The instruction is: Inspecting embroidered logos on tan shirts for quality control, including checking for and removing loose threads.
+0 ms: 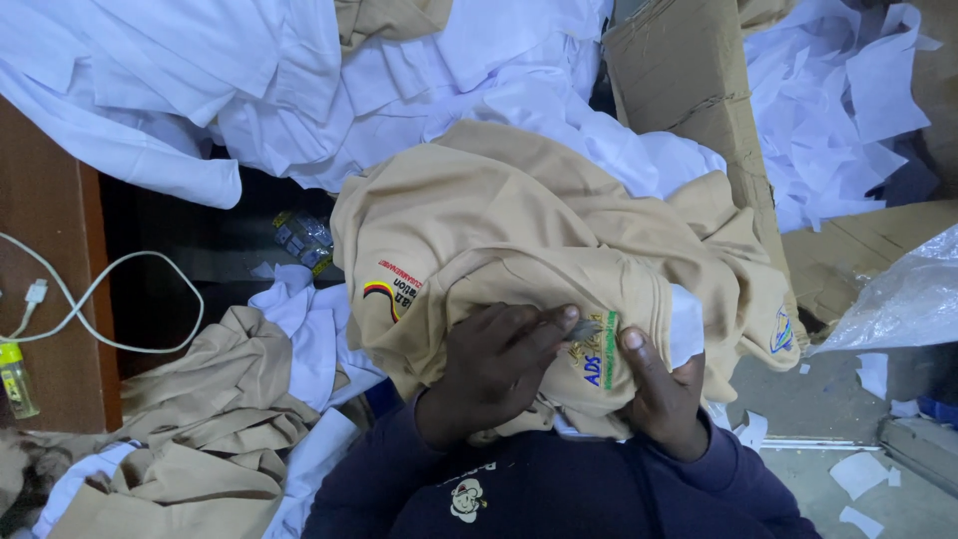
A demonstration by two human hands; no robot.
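The left hand lies palm down on a tan shirt, fingers curled and pinching a small grey tool against the cloth just beside an embroidered badge. What the tool is, I cannot tell; most of it is hidden under the fingertips. The right hand grips the same shirt from the side, thumb pressed flat beside the badge, its fingers tucked out of sight beneath the fabric. The shirt is bunched in the person's lap, over a dark blue sleeve. White cloth piles up behind it, a cardboard box stands to the right, and more tan garments lie to the left.
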